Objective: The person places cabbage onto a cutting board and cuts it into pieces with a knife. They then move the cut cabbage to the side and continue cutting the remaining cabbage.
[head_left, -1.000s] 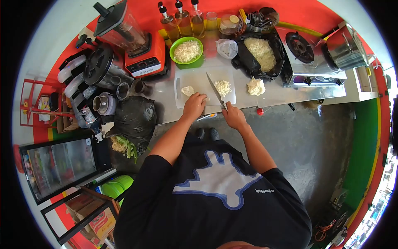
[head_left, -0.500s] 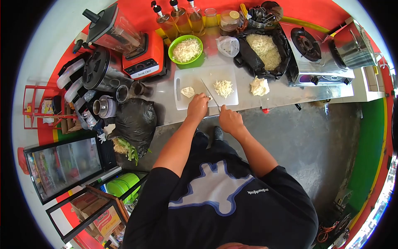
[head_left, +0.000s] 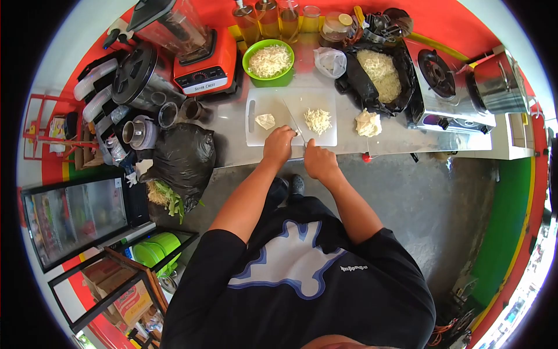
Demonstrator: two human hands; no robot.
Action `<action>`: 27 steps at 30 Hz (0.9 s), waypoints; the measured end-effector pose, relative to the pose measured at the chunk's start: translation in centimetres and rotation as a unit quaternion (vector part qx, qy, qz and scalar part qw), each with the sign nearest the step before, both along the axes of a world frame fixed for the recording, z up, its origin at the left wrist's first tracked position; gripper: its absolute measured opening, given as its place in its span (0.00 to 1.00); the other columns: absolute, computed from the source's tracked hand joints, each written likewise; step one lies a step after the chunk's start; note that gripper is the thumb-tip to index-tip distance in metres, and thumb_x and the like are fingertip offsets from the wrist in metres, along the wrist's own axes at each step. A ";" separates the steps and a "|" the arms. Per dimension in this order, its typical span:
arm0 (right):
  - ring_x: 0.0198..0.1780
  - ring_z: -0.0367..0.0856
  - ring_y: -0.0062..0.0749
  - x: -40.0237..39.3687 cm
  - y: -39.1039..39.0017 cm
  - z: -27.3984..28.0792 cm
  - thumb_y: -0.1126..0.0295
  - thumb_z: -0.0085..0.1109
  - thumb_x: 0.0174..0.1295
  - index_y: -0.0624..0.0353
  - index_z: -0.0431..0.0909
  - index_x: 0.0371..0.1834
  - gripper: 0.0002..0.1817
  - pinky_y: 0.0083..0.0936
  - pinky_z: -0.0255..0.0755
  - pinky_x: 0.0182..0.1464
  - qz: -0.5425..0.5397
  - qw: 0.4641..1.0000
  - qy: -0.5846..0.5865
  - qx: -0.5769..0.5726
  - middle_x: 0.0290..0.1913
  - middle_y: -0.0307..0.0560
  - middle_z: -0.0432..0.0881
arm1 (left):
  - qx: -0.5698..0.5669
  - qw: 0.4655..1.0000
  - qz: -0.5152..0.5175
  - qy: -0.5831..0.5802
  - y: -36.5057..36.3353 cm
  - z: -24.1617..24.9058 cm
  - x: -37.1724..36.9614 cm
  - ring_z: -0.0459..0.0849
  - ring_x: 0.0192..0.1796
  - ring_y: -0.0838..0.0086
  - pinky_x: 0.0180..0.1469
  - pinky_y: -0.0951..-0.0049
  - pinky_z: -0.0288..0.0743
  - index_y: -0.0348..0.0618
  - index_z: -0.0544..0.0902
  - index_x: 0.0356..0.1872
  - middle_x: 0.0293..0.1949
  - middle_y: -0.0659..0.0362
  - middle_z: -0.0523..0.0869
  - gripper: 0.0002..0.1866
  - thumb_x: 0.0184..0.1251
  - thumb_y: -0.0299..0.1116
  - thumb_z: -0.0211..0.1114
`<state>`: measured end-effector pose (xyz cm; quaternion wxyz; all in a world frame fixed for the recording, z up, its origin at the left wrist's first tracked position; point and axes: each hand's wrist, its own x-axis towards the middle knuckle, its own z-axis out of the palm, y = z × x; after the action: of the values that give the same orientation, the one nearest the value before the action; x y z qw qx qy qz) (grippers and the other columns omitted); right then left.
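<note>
A white cutting board lies at the counter's front edge. My right hand is closed round the handle of a knife, whose blade points away over the board. Just left of the blade, my left hand is closed on a small pale piece, mostly hidden by the fingers. Shredded pale food is heaped on the board right of the knife. A flat pale chunk rests on its left part. Another pale lump sits on the counter to the right.
Behind the board stand a green bowl of shreds and a red blender. A black bag of shreds and a gas stove are at right. Another black bag hangs over the left counter edge.
The camera view has shifted, so the counter items sit slightly differently in frame. Both hands keep their places at the board, with the knife still in my right hand.
</note>
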<state>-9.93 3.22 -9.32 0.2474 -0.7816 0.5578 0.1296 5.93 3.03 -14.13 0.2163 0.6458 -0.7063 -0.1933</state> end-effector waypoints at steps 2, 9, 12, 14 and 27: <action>0.43 0.91 0.52 -0.2 0.7 0.0 0.71 0.61 0.62 0.67 0.67 0.53 0.19 0.42 0.85 0.45 0.016 0.999 0.033 -0.008 0.40 0.60 0.89 | -0.023 1.000 0.013 0.011 0.1 -0.2 -0.1 0.85 0.47 0.57 0.49 0.59 0.79 0.42 0.90 0.39 0.39 0.56 0.87 0.08 0.62 0.24 0.63; 0.50 0.88 0.61 0.9 0.6 -1.2 0.72 0.51 0.67 0.69 0.64 0.56 0.17 0.49 0.81 0.53 -0.036 0.999 -0.012 0.029 0.47 0.69 0.86 | -0.043 0.999 0.013 0.020 1.0 -0.7 0.3 0.85 0.50 0.58 0.51 0.59 0.80 0.44 0.89 0.40 0.44 0.57 0.88 0.10 0.64 0.25 0.60; 0.52 0.87 0.61 1.0 -0.3 -0.4 0.73 0.51 0.67 0.69 0.64 0.56 0.17 0.49 0.80 0.54 -0.041 0.998 -0.031 0.020 0.48 0.69 0.86 | -0.062 0.997 0.012 0.050 0.9 0.0 0.5 0.86 0.47 0.55 0.49 0.57 0.79 0.41 0.88 0.39 0.41 0.54 0.88 0.07 0.64 0.26 0.63; 0.53 0.87 0.60 0.9 -0.1 0.2 0.73 0.52 0.67 0.68 0.64 0.56 0.17 0.50 0.80 0.55 -0.035 0.998 -0.030 0.032 0.47 0.69 0.86 | -0.058 0.997 0.009 0.050 0.8 0.0 0.6 0.85 0.48 0.55 0.49 0.57 0.79 0.42 0.88 0.40 0.41 0.54 0.88 0.07 0.64 0.26 0.63; 0.51 0.88 0.60 1.5 0.1 -0.4 0.73 0.54 0.65 0.67 0.65 0.54 0.17 0.46 0.81 0.54 -0.041 0.999 -0.011 0.030 0.46 0.67 0.87 | 0.023 0.998 0.018 0.064 -1.3 -0.5 0.8 0.85 0.42 0.54 0.43 0.56 0.78 0.42 0.84 0.29 0.35 0.53 0.86 0.03 0.58 0.26 0.61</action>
<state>-8.48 3.37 -9.70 0.2816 -0.7517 0.5825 0.1275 6.72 1.69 -14.61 0.2495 0.6499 -0.6745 -0.2460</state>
